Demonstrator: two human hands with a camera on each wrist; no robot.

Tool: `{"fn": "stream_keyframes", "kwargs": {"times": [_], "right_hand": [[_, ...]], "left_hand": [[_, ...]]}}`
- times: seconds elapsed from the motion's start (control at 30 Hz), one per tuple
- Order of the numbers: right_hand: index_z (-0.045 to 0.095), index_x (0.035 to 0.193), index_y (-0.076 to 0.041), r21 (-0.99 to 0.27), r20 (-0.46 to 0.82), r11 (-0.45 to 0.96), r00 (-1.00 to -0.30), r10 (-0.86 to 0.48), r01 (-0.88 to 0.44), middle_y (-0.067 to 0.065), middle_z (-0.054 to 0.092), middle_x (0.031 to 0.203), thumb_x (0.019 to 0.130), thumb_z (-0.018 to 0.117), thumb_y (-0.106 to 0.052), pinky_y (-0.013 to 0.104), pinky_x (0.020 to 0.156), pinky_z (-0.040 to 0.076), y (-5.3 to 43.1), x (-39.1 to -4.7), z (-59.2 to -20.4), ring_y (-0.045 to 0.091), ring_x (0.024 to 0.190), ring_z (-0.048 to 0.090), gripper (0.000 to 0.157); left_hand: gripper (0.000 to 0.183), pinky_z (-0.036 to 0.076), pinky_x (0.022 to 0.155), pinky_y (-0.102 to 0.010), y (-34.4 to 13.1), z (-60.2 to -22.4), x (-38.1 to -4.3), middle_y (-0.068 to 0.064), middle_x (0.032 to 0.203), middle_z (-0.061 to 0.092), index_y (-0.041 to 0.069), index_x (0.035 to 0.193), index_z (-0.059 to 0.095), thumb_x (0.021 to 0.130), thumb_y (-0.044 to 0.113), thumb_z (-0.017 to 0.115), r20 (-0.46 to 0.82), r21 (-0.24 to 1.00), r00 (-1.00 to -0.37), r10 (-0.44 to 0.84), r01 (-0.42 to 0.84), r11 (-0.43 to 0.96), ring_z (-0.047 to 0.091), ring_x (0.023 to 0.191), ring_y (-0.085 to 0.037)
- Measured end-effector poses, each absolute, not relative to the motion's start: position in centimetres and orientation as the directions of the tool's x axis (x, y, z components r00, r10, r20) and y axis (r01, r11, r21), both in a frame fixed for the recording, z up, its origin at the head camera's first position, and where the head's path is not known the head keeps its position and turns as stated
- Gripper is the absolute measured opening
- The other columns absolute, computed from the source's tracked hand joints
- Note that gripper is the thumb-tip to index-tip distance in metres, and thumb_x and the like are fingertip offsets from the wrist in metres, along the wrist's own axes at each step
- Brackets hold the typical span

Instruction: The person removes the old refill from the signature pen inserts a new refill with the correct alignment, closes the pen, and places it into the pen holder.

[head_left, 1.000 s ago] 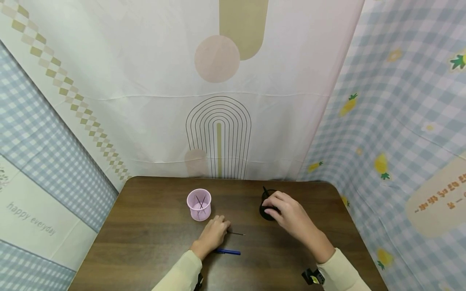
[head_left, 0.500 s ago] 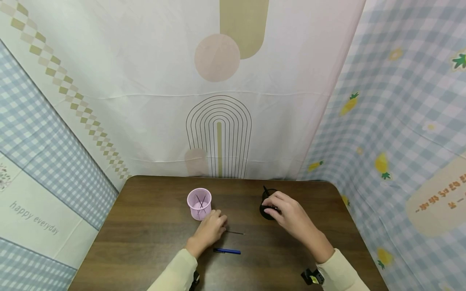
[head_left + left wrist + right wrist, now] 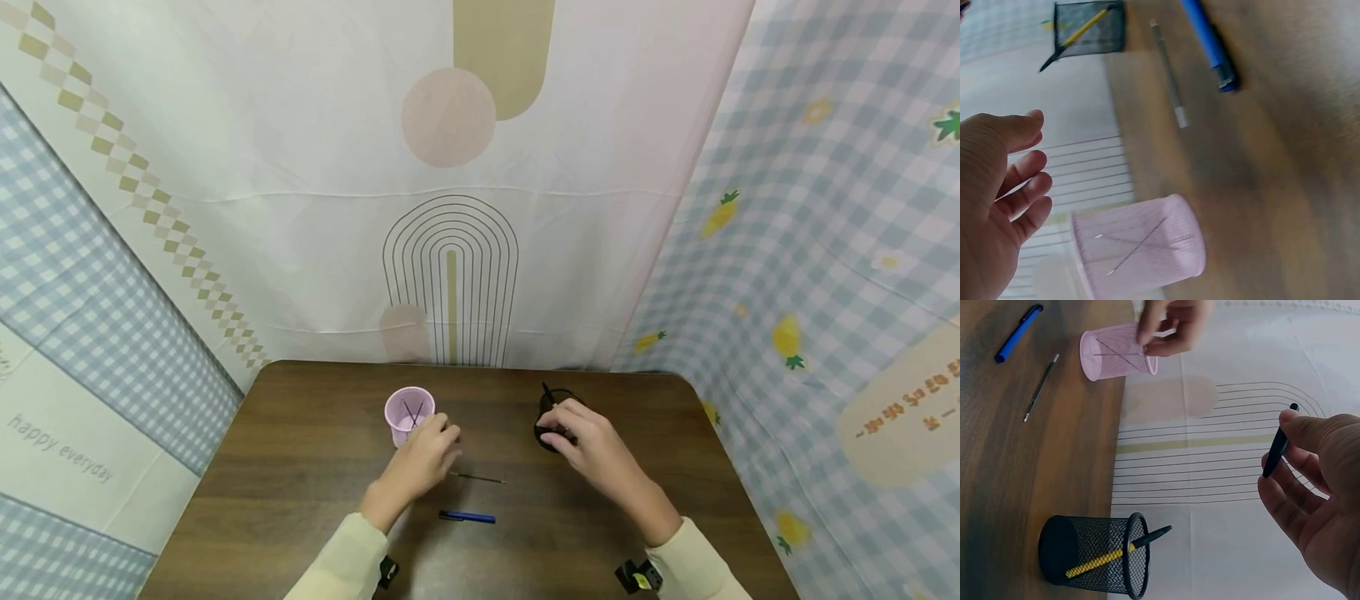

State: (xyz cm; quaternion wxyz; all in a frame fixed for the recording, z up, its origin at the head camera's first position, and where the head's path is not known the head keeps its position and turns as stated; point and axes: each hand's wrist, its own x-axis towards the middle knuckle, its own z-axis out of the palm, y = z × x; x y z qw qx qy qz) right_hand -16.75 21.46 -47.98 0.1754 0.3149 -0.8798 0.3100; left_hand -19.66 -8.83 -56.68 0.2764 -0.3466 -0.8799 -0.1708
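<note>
Black pen piece [image 3: 1277, 450], tilted, is pinched between the thumb and fingertips of my right hand [image 3: 1338, 481] in the right wrist view, above the black mesh cup [image 3: 1057, 550], where a yellow-and-black pen [image 3: 1102, 561] leans. I judge the step to be placing pen parts in cups; the next move calls for loosening that pinch over the rim. Left wrist view, blurred: my left hand [image 3: 988, 200], loosely curled, shows nothing in it; nearby, the pink mesh cup [image 3: 1154, 269] holds crossed thin rods [image 3: 1137, 247]. A pen refill [image 3: 1169, 75] and blue pen [image 3: 1205, 37] lie on the table [image 3: 1285, 206]. Head view: my right hand covers much of the black mesh cup, leaving the piece hard to make out; my left hides part of the pink rim; both sleeves [image 3: 337, 558] are cut off below.
</note>
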Motion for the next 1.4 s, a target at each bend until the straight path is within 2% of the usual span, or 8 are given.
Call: {"fn": "stream_keyframes", "kwargs": {"times": [0.17,0.3,0.43,0.63,0.8,0.97,1.17,1.4], "right_hand": [[0.072,0.102,-0.018,-0.433,0.515,0.610,-0.738,-0.436,-0.663,-0.009,0.066,0.102,0.086,0.082,-0.008,0.022,0.068,0.055,21.4,-16.7,-48.4,0.003,0.084,0.063,0.022],[0.072,0.101,-0.017,-0.447,0.527,0.598,-0.736,-0.424,-0.665,-0.008,0.066,0.100,0.085,0.082,-0.006,0.021,0.068,0.055,21.3,-16.8,-48.9,0.003,0.082,0.062,0.022],[0.073,0.103,-0.017,-0.472,0.522,0.591,-0.747,-0.411,-0.655,-0.008,0.067,0.101,0.086,0.081,-0.005,0.021,0.068,0.055,21.2,-16.9,-49.7,0.002,0.082,0.062,0.022],[0.073,0.104,-0.017,-0.495,0.502,0.602,-0.771,-0.391,-0.627,-0.008,0.066,0.102,0.088,0.080,-0.007,0.021,0.068,0.055,21.2,-17.0,-50.8,0.001,0.081,0.060,0.021],[0.073,0.105,-0.017,-0.516,0.499,0.581,-0.772,-0.392,-0.629,-0.007,0.066,0.103,0.087,0.079,-0.005,0.021,0.068,0.055,21.2,-17.0,-51.7,0.001,0.082,0.061,0.023],[0.073,0.105,-0.017,-0.528,0.503,0.566,-0.770,-0.392,-0.633,-0.008,0.066,0.103,0.086,0.080,-0.003,0.020,0.069,0.055,21.2,-17.1,-52.3,0.001,0.083,0.062,0.024],[0.073,0.105,-0.016,-0.522,0.516,0.556,-0.759,-0.397,-0.646,-0.007,0.066,0.102,0.086,0.080,-0.003,0.020,0.068,0.055,21.0,-17.2,-52.4,0.002,0.082,0.061,0.024],[0.073,0.104,-0.015,-0.510,0.527,0.552,-0.747,-0.405,-0.660,-0.007,0.066,0.102,0.085,0.080,-0.002,0.020,0.067,0.054,20.9,-17.4,-52.5,0.001,0.081,0.061,0.024]], "left_hand": [[0.025,0.051,0.071,-0.038,-9.9,-54.9,-20.0,-0.004,0.085,0.056,0.009,0.087,0.065,0.077,0.012,0.088,0.642,0.150,-0.625,0.444,0.670,0.727,0.057,0.078,-0.023],[0.024,0.056,0.075,-0.043,-10.8,-54.0,-20.5,-0.008,0.092,0.060,0.006,0.091,0.067,0.078,0.007,0.087,0.634,0.245,-0.697,0.335,0.592,0.768,0.063,0.087,-0.028],[0.021,0.057,0.078,-0.046,-11.4,-53.5,-21.0,-0.013,0.095,0.062,0.001,0.095,0.069,0.080,0.002,0.083,0.595,0.346,-0.768,0.236,0.510,0.787,0.063,0.090,-0.033],[0.026,0.057,0.078,-0.050,-11.7,-52.9,-21.9,-0.017,0.095,0.062,-0.001,0.102,0.068,0.081,0.008,0.082,0.483,0.418,-0.861,0.158,0.386,0.823,0.064,0.090,-0.036],[0.026,0.058,0.079,-0.052,-11.7,-53.1,-22.9,-0.017,0.094,0.064,0.000,0.102,0.067,0.082,0.010,0.081,0.391,0.442,-0.908,0.149,0.327,0.835,0.066,0.089,-0.037],[0.021,0.058,0.075,-0.052,-11.4,-53.6,-23.8,-0.020,0.088,0.064,-0.002,0.095,0.065,0.082,0.008,0.079,0.330,0.448,-0.933,0.143,0.288,0.847,0.068,0.083,-0.040],[0.022,0.058,0.077,-0.055,-10.9,-53.6,-24.3,-0.025,0.092,0.067,-0.006,0.098,0.067,0.083,0.007,0.076,0.211,0.429,-0.972,0.103,0.187,0.884,0.070,0.087,-0.046],[0.008,0.058,0.068,-0.053,-10.7,-54.0,-25.2,-0.021,0.094,0.074,0.002,0.088,0.070,0.083,0.007,0.074,0.067,0.415,-0.996,0.050,0.074,0.907,0.072,0.084,-0.042]]}}
